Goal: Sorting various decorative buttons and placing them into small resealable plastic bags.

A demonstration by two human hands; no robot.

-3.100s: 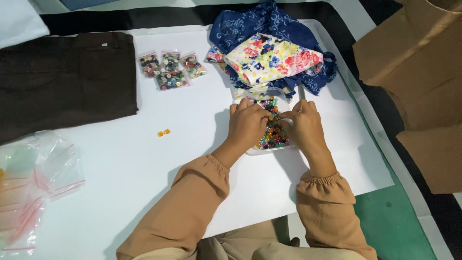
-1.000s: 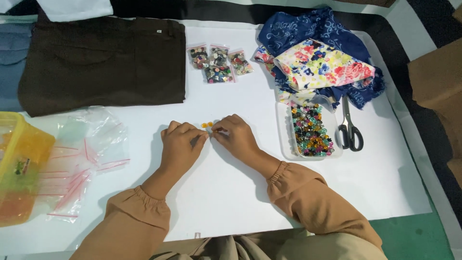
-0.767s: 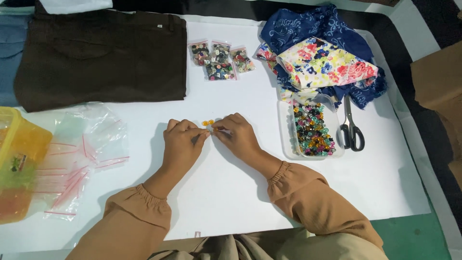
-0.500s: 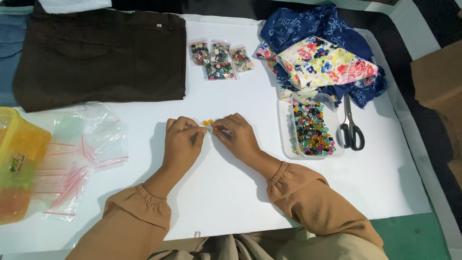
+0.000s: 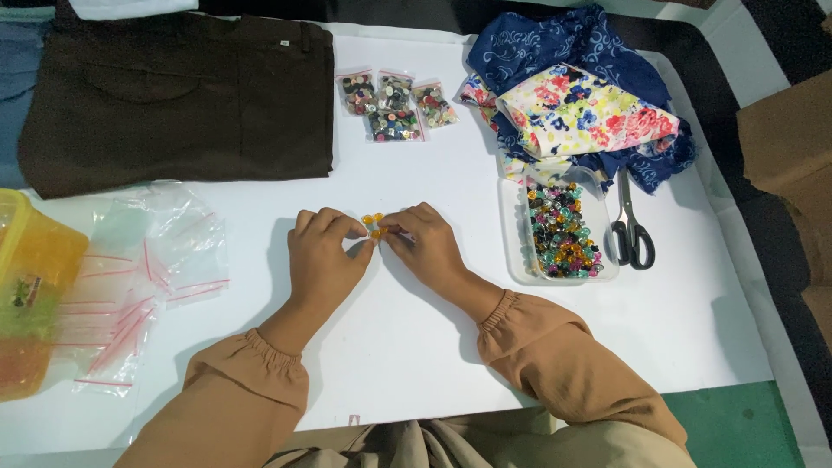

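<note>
Hands at small orange buttons, white sheet, frame centre.
Trousers (image 5: 178,95) upper left; cloth (image 5: 581,95) upper right; tray (image 5: 513,234) right of centre. Left hand (image 5: 322,256) and right hand (image 5: 429,247) meet fingertips, pinching narrowly around the buttons (image 5: 374,225).

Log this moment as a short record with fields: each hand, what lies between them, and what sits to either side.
left hand: fingertips at the small orange buttons
right hand: fingertips at the same buttons
surface: white sheet
right side: clear tray of coloured buttons, scissors, floral fabric
left side: empty zip bags, yellow container
far edge: brown trousers, three button bags
</note>
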